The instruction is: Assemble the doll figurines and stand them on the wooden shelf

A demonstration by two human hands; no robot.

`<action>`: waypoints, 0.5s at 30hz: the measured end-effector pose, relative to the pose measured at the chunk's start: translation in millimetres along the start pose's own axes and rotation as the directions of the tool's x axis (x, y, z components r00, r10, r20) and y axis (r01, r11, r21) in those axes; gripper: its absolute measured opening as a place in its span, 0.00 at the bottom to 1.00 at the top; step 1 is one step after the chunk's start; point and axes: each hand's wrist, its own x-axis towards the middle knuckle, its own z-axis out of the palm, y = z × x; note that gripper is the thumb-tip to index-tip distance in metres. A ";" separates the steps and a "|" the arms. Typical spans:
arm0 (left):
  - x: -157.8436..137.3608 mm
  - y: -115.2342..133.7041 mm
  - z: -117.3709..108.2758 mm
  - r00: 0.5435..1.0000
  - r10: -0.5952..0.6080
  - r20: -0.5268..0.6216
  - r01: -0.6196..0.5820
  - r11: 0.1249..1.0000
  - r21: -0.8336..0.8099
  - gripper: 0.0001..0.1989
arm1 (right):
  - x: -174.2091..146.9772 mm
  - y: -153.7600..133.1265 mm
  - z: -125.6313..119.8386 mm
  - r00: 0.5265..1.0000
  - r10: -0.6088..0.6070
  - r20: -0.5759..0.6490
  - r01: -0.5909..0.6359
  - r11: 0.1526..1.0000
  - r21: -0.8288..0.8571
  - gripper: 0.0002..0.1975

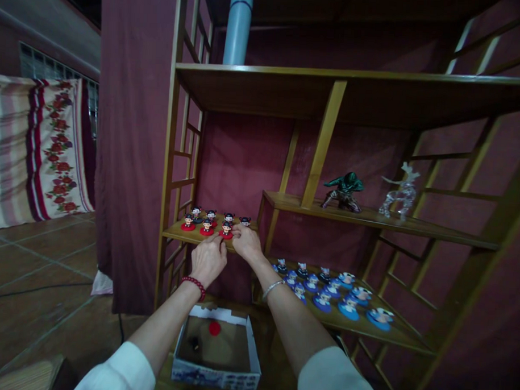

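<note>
My left hand (pixel 209 260) is at the front edge of the small left shelf (pixel 175 233), its fingers curled and close to the red base of a small black-haired figurine (pixel 227 230). What those fingers hold, if anything, is hidden. From the right, my right hand (pixel 247 243) has its fingertips closed at the side of that same figurine. Beside it stand similar figurines on red bases, among them one at front left (pixel 188 222) and one in the middle (pixel 206 226). Another figurine (pixel 245 221) is partly covered behind my right hand.
Below my arms is an open cardboard box (pixel 254 354) containing a red disc (pixel 214 328) and a small dark piece (pixel 194 344). Several blue-based figurines (pixel 349 307) fill the lower right shelf. A green crouching figure (pixel 345 189), a clear deer figure (pixel 400 191) and a blue bottle (pixel 238 29) stand higher.
</note>
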 end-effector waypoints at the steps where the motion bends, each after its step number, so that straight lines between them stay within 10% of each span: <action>1: 0.5 -0.1 -0.3 1.000 -0.006 0.007 0.006 1.000 0.007 0.15 | 0.4 0.4 0.2 1.000 0.001 0.006 -0.001 1.000 0.009 0.15; 15: 1.2 -2.3 3.0 0.999 -0.026 -0.031 0.025 0.999 -0.045 0.13 | 0.8 2.7 -0.4 1.000 -0.030 -0.007 0.031 0.998 0.054 0.16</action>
